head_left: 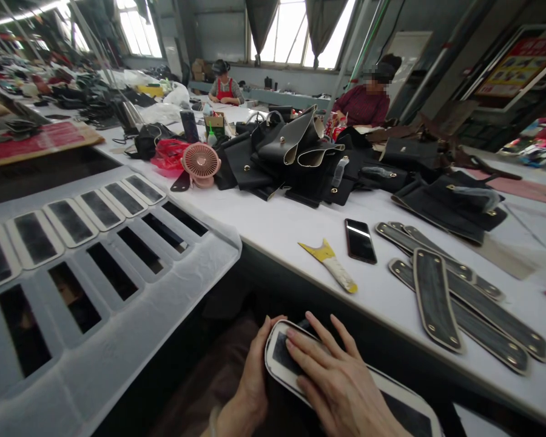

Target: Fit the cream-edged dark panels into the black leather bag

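Observation:
A long panel with rounded ends (pixel 407 413), with a pale border and dark middle, lies slantwise over my lap, below the table's edge. My left hand (pixel 255 370) grips its left end, with the thumb along the side and the fingertips behind the rim. My right hand (pixel 334 376) lies across the panel's upper face, fingers stretched out and spread, pressing on the dark part and border. Part of the panel is hidden under that hand. Just beyond, on the white table (pixel 282 230), lies a scraper with a yellow blade and a wrapped handle (pixel 332 267).
Pale-framed dark panels (pixel 70 221) line a translucent sheet (pixel 173 291) at left. A phone (pixel 360 241) and several dark straps with eyelets (pixel 437 300) lie at right. Behind are a pink fan (pixel 201 162) and black bag pieces (pixel 295 158). Two people sit across the tables.

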Tool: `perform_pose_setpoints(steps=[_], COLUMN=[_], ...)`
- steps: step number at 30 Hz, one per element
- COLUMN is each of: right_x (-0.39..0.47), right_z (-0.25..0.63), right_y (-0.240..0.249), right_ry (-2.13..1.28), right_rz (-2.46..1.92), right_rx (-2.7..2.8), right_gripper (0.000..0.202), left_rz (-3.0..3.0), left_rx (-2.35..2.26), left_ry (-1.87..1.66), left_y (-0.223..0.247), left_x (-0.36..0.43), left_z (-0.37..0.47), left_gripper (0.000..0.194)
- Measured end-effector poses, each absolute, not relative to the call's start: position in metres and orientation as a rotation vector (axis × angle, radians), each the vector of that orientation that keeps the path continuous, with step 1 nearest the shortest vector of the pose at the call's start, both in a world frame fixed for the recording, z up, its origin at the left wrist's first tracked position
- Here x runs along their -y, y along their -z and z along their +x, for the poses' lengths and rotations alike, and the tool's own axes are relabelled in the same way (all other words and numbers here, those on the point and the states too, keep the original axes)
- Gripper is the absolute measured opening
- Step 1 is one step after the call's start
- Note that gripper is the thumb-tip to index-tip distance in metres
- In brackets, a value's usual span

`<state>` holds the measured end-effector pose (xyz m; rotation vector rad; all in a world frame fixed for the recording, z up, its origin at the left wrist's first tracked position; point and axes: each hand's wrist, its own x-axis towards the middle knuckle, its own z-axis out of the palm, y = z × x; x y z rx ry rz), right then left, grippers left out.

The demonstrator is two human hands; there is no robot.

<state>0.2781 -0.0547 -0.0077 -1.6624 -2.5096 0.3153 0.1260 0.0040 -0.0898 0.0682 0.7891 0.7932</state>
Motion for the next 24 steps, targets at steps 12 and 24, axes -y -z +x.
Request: perform_pose_setpoints(steps=[12,24], right_x=[0.035,0.027], right_z=[0.244,0.238], right_y=[-0.01,-0.01], right_ry=[-0.644,-0.502], right_rz=[-1.81,-1.811], right_rx=[2.016,2.166], right_gripper=[0.027,0.01], left_rz=[0.186,0.328], left_rx=[-0.73,-0.802], left_ry=[-0.827,-0.845], left_y=[0.102,0.092], left_x=[-0.004,-0.007], left_z=[0.12,0.118], left_gripper=[0.041,0.047])
